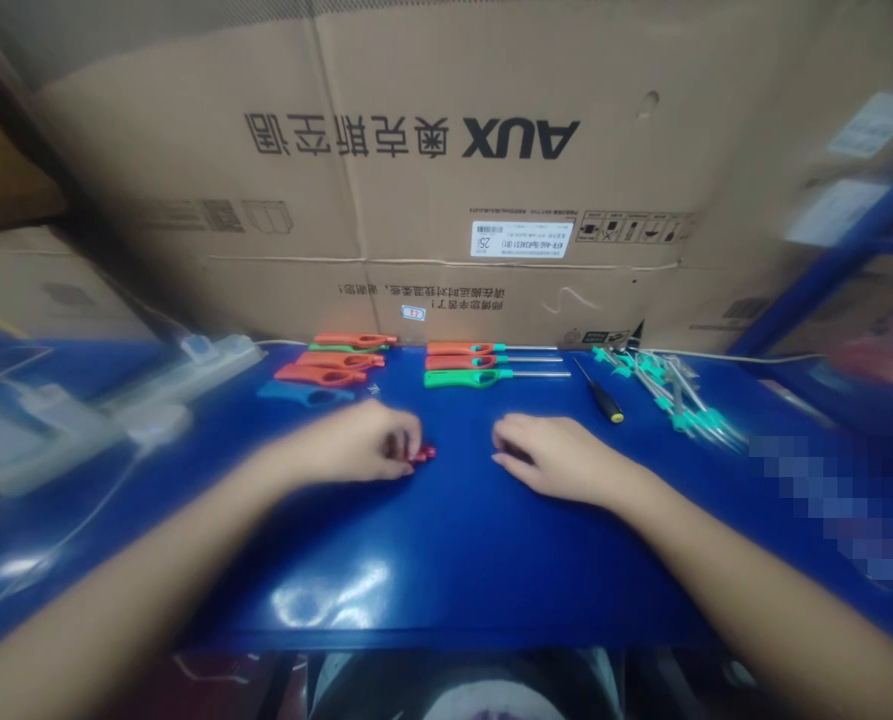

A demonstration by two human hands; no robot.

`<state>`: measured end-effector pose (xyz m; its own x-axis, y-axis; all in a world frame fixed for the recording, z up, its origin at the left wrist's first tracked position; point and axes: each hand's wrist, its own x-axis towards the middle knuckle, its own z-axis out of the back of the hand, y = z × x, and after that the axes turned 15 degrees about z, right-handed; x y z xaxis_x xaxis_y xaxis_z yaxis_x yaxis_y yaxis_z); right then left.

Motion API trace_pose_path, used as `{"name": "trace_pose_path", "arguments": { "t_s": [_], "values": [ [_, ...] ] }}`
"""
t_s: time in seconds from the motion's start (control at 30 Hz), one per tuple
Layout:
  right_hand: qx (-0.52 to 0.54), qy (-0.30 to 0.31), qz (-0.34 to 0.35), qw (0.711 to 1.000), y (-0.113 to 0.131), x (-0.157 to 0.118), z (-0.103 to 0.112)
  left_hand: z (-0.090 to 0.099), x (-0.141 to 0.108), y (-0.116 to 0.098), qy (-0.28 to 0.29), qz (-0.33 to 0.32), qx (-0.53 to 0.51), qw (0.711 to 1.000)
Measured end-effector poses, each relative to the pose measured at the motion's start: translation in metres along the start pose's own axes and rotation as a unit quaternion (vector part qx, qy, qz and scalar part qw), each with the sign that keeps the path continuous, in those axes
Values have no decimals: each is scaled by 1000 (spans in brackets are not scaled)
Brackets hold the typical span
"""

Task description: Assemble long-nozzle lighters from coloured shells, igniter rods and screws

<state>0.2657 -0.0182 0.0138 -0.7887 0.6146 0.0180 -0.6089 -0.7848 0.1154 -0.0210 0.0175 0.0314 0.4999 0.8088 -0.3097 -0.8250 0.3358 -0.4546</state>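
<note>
Above the middle of the blue table, my left hand (382, 440) is closed, with thumb and fingers around a small red plastic part (425, 454) whose end sticks out to the right. Its exact kind is too small to tell. Across from it, my right hand (543, 455) has curled fingers with a gap between thumb and forefinger, and nothing shows in it. Behind my hands lie lighters with long metal tubes, among them a green lighter (461, 378) and orange ones (453, 361). Tubeless lighter handles lie to the left, several orange (320, 375) and one blue (303, 393).
A black screwdriver with a yellow end (609, 405) lies right of the lighters. Farther right is a pile of metal tubes with teal ends (667, 390). A white power strip (116, 415) with a cable occupies the left. A large cardboard box (416, 200) walls off the back.
</note>
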Motion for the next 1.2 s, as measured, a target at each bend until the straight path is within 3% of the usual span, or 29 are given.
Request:
{"name": "trace_pose_path", "arguments": {
  "t_s": [0.17,0.3,0.57,0.77,0.93,1.2],
  "values": [
    [58,-54,128,989,10,4,-6,-45,9,-20,-97,-117,-74,986],
    [50,-54,151,986,8,4,-9,-58,10,-24,-117,-150,-109,976],
    [58,-47,138,988,2,4,-9,-62,8,-23,-132,-173,-84,972],
    [57,-23,121,991,-4,-3,1,-54,9,-17,-206,-210,-54,954],
    [41,-2,85,996,-9,-8,12,-47,19,-6,-222,-161,-16,961],
    [58,-50,64,995,-17,-9,15,-58,39,11,-203,-102,-144,963]
  ]
}}
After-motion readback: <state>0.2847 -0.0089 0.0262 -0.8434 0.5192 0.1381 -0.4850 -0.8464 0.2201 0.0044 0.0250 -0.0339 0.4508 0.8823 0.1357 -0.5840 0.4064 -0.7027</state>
